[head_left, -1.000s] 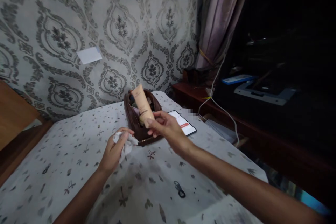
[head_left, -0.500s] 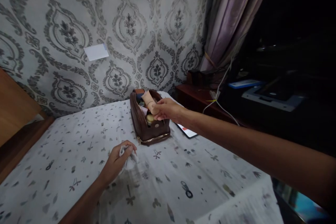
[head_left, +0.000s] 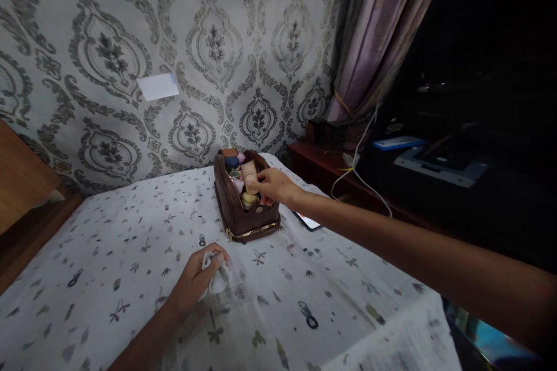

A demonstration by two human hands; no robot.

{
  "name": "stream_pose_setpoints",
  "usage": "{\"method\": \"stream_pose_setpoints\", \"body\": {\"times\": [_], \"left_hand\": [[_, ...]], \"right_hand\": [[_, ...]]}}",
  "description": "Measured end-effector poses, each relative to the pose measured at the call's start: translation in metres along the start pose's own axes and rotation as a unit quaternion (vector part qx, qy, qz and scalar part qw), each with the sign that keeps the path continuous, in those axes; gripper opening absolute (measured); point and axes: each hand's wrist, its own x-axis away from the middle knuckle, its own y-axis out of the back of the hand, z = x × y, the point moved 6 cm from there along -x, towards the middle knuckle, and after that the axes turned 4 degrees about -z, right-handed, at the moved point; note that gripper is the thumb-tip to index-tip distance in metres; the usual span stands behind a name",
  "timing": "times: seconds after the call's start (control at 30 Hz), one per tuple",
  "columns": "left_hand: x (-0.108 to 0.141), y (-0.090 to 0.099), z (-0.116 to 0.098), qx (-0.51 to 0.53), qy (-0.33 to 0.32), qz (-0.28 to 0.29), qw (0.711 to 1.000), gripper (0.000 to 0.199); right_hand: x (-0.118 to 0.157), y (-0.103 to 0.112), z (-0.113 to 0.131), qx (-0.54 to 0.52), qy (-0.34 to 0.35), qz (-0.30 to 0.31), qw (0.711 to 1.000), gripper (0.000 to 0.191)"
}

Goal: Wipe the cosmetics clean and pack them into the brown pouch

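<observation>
A brown bag [head_left: 243, 226] with a gold zipper stands unzipped on the patterned sheet, several small items inside it. My right hand [head_left: 274, 186] is closed on a beige squeeze tube [head_left: 249, 173] at the bag's opening. Just below the tube a round yellowish-lidded container [head_left: 249, 200] shows in the bag. A dark blue item [head_left: 231, 161] and a pale pink item [head_left: 237, 184] sit deeper in. In front of the bag, my left hand [head_left: 202, 275] is closed around a crumpled white cloth [head_left: 219, 279], resting near the sheet.
A phone [head_left: 310, 222] with a lit screen lies right of the bag, partly under my right forearm. White cables [head_left: 354, 165] hang by the dark red furniture [head_left: 304, 156] on the right. The patterned wall rises behind; a wooden panel [head_left: 26, 179] stands left.
My right hand has lowered the beige tube slightly into the bag, and the tube now stands more upright. The left hand keeps its hold on the white cloth, with little movement.
</observation>
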Motion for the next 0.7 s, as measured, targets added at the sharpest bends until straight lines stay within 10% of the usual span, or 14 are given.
{"method": "stream_pose_setpoints", "body": {"times": [0.23,0.7], "left_hand": [[0.004,-0.004,0.005,0.013,0.005,0.024,1.000,0.049],[0.003,-0.003,0.008,-0.023,-0.002,0.017,1.000,0.048]], "right_hand": [[-0.001,0.005,0.023,0.294,0.069,-0.067,0.951,0.034],[0.000,0.003,0.018,0.212,0.064,-0.077,0.972,0.032]]}}
